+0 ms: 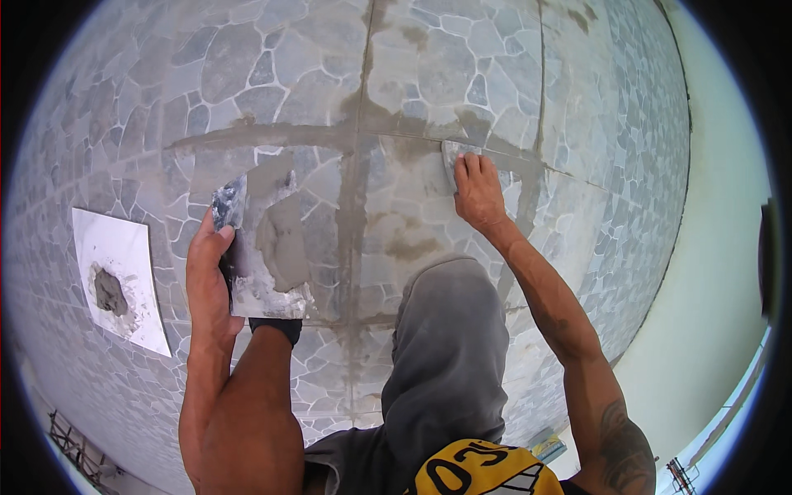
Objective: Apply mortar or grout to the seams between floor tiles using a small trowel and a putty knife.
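Observation:
My left hand (206,260) is closed on the left edge of a flat metal plate (276,305), thumb on top. Wet grey grout (285,243) lies in a thick lump on that plate. Farther off to the right, my right hand (480,190) grips a small flat scraper (450,157), its blade down at a joint between floor tiles. The tiles (322,91) have a grey stone pattern with pale lines. Smeared grout (351,206) darkens the joints in a cross between my hands. Part of the scraper is hidden under my fingers.
A white sheet (147,272) with a grout heap (110,290) lies on the floor at left. My bent knee (450,305) juts up in the middle. A pale wall (718,247) runs along the right. A metal frame (74,445) stands at lower left.

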Demonstrator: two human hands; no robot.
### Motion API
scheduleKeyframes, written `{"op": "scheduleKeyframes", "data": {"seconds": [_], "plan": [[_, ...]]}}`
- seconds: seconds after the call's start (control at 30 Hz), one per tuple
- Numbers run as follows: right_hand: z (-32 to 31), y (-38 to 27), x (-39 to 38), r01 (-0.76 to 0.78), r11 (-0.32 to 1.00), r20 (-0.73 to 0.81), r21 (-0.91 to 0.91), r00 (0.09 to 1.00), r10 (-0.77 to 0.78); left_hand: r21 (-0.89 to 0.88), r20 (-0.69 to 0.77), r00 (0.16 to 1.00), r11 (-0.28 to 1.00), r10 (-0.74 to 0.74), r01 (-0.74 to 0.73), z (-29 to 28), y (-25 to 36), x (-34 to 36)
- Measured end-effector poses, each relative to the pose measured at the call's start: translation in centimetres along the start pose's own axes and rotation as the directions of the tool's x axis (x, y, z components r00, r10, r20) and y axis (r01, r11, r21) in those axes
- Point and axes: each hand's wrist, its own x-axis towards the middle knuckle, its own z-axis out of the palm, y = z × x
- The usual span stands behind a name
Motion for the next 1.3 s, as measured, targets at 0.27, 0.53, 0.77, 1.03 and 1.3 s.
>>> {"op": "scheduleKeyframes", "data": {"seconds": [0.27,0.53,0.77,1.03,1.3], "plan": [[-4.1,1.7,3.1,0.174,0.973,-0.082,0.151,0.983,-0.163,-0.002,-0.06,0.998,1.0,-0.012,0.012,1.5,0.5,-0.5],[-3.9,-2.2,3.0,0.273,0.926,0.152,0.262,0.936,-0.319,-0.025,0.051,0.998,0.999,-0.025,0.026,-0.7,0.0,-0.6],[-0.9,-4.9,5.4,0.244,0.967,-0.017,-0.077,0.969,-0.246,-0.064,0.046,0.999,0.998,-0.019,0.022,1.0,0.7,-0.1],[-2.4,-3.5,4.9,0.079,0.997,-0.121,-0.001,0.99,-0.079,-0.051,0.087,0.996,0.999,-0.014,0.019,1.0,1.1,-0.3],[-4.8,-0.3,3.9,0.023,0.984,0.009,0.175,1.0,-0.025,-0.056,0.033,0.999,0.998,-0.016,0.018,0.0,0.6,-0.4]]}}
